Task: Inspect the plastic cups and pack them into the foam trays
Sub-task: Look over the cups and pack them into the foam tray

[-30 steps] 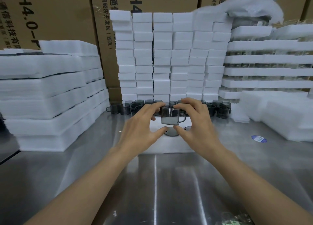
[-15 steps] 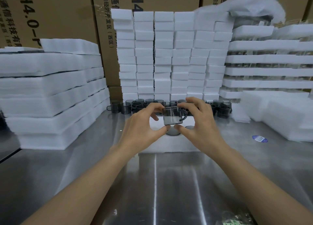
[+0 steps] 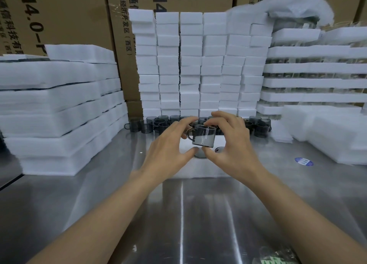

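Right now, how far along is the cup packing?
Done: the stack of white foam trays on the right shows cups between its layers. In hand: left hand and right hand hold one smoky grey clear plastic cup over the white foam tray on the steel table. Left: the row of loose grey cups behind it.

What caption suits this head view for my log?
The left hand and right hand hold a smoky grey plastic cup above a foam tray on a steel table, more cups lined behind.
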Motion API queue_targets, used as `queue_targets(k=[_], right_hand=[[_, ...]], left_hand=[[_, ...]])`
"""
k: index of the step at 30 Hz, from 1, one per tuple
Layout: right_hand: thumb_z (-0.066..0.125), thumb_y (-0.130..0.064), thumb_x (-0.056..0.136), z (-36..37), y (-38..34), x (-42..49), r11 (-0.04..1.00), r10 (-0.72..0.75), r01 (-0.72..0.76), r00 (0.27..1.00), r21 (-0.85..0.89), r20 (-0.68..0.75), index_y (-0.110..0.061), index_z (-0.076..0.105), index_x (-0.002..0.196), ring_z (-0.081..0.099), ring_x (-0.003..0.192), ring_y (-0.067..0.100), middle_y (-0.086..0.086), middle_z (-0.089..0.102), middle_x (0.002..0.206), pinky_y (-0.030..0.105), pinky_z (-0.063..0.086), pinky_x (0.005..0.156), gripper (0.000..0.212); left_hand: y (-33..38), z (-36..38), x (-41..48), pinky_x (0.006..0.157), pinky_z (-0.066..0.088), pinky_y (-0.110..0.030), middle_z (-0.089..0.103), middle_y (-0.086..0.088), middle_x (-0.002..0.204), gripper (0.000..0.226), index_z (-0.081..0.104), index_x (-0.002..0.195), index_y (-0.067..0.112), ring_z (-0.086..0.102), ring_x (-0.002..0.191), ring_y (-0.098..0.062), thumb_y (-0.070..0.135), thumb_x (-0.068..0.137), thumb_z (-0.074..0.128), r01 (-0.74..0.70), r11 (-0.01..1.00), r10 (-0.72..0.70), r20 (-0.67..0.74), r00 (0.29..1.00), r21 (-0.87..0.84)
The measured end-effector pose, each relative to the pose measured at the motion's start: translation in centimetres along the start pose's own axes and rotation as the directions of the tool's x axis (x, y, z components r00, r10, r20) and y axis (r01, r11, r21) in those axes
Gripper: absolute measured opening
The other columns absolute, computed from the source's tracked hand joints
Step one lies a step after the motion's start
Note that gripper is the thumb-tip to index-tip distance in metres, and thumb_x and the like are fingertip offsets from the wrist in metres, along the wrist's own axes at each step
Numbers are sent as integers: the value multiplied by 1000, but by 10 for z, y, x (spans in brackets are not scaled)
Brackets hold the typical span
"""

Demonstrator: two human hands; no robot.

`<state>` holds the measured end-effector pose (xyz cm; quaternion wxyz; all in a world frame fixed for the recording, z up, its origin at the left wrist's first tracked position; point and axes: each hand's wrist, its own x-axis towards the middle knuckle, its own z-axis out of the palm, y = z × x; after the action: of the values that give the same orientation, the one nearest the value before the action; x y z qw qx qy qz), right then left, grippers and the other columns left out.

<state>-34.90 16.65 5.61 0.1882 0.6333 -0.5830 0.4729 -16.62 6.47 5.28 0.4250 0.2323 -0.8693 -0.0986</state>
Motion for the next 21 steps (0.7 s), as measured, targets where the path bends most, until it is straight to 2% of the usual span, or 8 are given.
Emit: queue_targets(k=[3, 6, 9, 12, 14, 16, 18, 21], right_hand=[[85, -28, 71, 1, -5, -1, 1000, -5, 5, 999, 12, 42, -39, 63, 127, 41, 139, 11, -19, 48, 147, 34, 30, 105, 61], [87, -40, 71, -2, -8, -2, 999, 2, -5, 997, 41, 77, -45, 59, 128, 42, 138, 7, -22, 49, 144, 40, 34, 107, 63], [83, -53, 74, -8, -7, -1, 966, 113, -152, 976, 211, 186, -51, 56, 127, 54, 129, -2, -28, 60, 130, 43, 46, 107, 59], [84, -53, 77, -10, -7, 1, 914, 165, -230, 964, 336, 210, -48, 61, 121, 65, 118, 1, -22, 70, 119, 36, 53, 101, 49], [86, -51, 75, -9, -7, 1, 914, 173, -221, 971, 341, 167, -46, 63, 118, 67, 114, 3, -19, 72, 114, 27, 50, 97, 49], [88, -47, 74, -6, -6, 0, 925, 160, -194, 979, 326, 128, -45, 62, 118, 67, 112, 4, -18, 72, 112, 21, 47, 92, 50], [87, -43, 75, -1, -5, -2, 952, 122, -143, 988, 272, 94, -47, 59, 117, 66, 111, 6, -18, 69, 114, 13, 43, 87, 50], [88, -40, 77, 5, -8, -4, 965, 73, -88, 995, 246, 70, -48, 58, 119, 65, 111, 8, -18, 66, 116, 6, 40, 87, 53]], left_hand=[[1, 0, 1, 89, 58, -37, 62, 26, 123, 61, 53, 139, 48, 60, 110, 0, 37, 86, 81, -57, 998, 57, -27, 998, -3], [-2, -1, 2, 86, 58, -38, 68, 26, 114, 51, 57, 126, 48, 63, 107, -1, 52, 77, 73, -22, 999, 21, -37, 999, -32], [-7, -3, 4, 81, 52, -28, 70, 28, 110, 49, 58, 120, 49, 66, 108, -1, 54, 74, 77, 32, 991, -39, -46, 998, -133], [-9, -3, 4, 77, 45, -19, 69, 28, 113, 48, 62, 121, 46, 66, 107, -4, 41, 79, 85, 48, 970, -47, 9, 999, -239], [-7, -4, 7, 79, 47, -20, 70, 22, 115, 49, 64, 125, 45, 65, 109, -7, 32, 81, 78, 82, 945, -58, 84, 995, -318], [-3, -8, 11, 84, 49, -25, 72, 17, 119, 50, 68, 130, 38, 64, 112, -7, 25, 81, 66, 142, 872, -74, 160, 984, -468], [2, -12, 16, 90, 49, -26, 75, 17, 122, 43, 70, 129, 36, 65, 116, -4, 28, 87, 62, 200, 794, -102, 198, 975, -574], [5, -11, 15, 97, 51, -17, 76, 16, 122, 40, 70, 131, 31, 68, 119, -2, 32, 93, 82, 166, 833, -106, 142, 984, -528]])
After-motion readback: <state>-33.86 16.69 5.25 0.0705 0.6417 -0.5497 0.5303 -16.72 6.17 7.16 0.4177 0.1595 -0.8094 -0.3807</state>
